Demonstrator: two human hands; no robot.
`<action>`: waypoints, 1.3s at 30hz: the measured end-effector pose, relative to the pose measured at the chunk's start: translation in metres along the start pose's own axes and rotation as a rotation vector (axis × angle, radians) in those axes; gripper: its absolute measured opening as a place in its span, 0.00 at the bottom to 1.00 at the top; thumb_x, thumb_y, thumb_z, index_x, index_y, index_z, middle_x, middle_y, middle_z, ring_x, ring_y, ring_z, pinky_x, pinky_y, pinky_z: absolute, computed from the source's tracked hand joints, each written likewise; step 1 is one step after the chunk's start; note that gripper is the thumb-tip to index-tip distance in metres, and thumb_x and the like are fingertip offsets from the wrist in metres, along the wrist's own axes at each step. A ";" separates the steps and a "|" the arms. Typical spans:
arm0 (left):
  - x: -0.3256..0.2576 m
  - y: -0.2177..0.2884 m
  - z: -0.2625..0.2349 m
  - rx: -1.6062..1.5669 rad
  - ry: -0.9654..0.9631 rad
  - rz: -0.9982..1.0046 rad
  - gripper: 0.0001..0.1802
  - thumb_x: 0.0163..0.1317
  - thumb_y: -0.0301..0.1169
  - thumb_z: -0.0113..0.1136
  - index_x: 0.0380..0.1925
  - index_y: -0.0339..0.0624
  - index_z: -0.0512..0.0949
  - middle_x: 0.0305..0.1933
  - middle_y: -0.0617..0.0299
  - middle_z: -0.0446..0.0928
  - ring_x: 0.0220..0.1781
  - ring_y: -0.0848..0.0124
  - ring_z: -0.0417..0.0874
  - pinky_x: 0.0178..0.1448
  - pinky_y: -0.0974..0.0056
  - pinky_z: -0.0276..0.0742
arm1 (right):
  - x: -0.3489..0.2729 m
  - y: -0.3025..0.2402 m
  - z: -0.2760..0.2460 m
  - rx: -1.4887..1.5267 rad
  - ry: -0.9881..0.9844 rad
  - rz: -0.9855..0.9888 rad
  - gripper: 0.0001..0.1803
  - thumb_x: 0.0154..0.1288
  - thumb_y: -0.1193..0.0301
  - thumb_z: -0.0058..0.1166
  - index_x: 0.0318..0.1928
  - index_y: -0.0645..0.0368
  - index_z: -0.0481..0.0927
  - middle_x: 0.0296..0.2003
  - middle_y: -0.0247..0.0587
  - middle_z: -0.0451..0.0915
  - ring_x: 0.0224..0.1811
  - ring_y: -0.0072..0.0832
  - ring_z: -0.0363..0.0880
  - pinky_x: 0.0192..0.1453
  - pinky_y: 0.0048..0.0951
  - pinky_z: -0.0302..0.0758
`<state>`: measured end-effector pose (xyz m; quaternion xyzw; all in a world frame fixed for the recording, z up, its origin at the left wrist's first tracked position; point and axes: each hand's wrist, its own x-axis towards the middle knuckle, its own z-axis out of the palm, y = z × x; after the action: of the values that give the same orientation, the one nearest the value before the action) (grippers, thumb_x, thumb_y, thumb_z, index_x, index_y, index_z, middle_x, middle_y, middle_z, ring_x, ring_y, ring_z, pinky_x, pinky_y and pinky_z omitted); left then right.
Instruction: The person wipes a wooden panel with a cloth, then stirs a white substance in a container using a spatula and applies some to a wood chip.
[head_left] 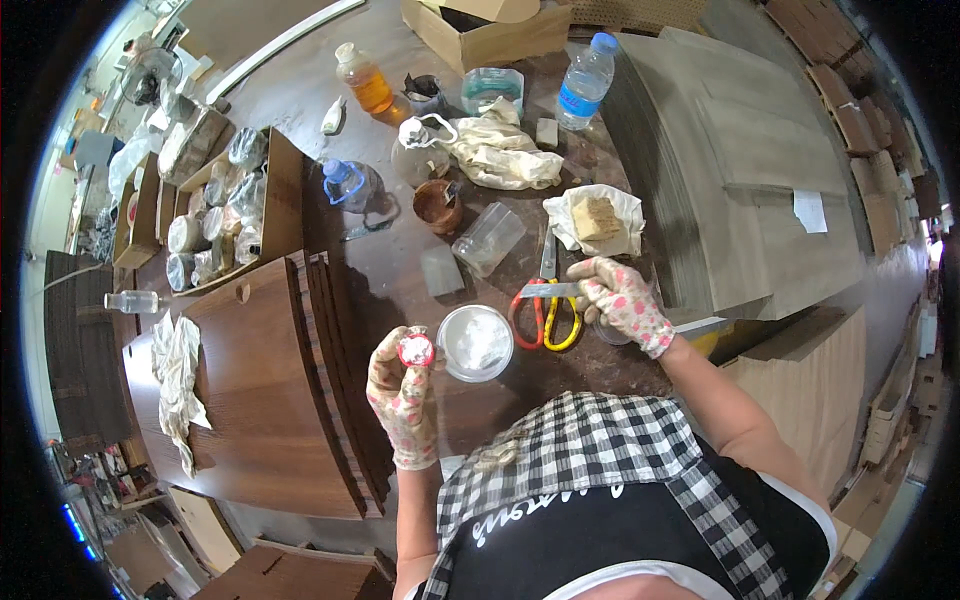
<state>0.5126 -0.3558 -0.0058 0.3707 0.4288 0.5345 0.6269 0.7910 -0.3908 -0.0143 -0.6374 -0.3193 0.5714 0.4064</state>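
Observation:
My left hand (pixel 401 400), in a white glove with pink spots, grips a small red cap (pixel 416 350) with white material inside. Just to its right stands a round tub (pixel 449 343) of white powder or paste. In my right hand (pixel 622 301), gloved alike, is a flat metal blade (pixel 545 290) pointing left toward the tub. Scissors (pixel 526 325) with one red and one yellow handle lie beneath the blade. A clear round piece (pixel 612 333) shows partly under my right hand. Past that hand, a yellowish block (pixel 596 219) rests on a crumpled white cloth (pixel 562 225).
Beyond the tub are a clear plastic cup (pixel 490 240), a grey block (pixel 441 271), a brown pot (pixel 438 206) and a crumpled rag (pixel 505 155). Bottles stand farther back, including a water bottle (pixel 585 85). Stacked panels (pixel 740 170) flank the right; brown boards (pixel 250 370) the left.

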 end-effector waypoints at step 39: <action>0.010 0.005 0.002 -0.011 -0.018 0.046 0.26 0.55 0.32 0.64 0.51 0.34 0.69 0.48 0.54 0.75 0.41 0.69 0.79 0.46 0.67 0.76 | 0.040 0.001 0.033 -1.064 0.073 -1.105 0.13 0.52 0.71 0.53 0.40 0.56 0.76 0.25 0.35 0.74 0.28 0.28 0.77 0.27 0.27 0.74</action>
<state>0.5137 -0.3454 -0.0019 0.3817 0.4117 0.5478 0.6202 0.7643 -0.3510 -0.0348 -0.5133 -0.8099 0.0334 0.2819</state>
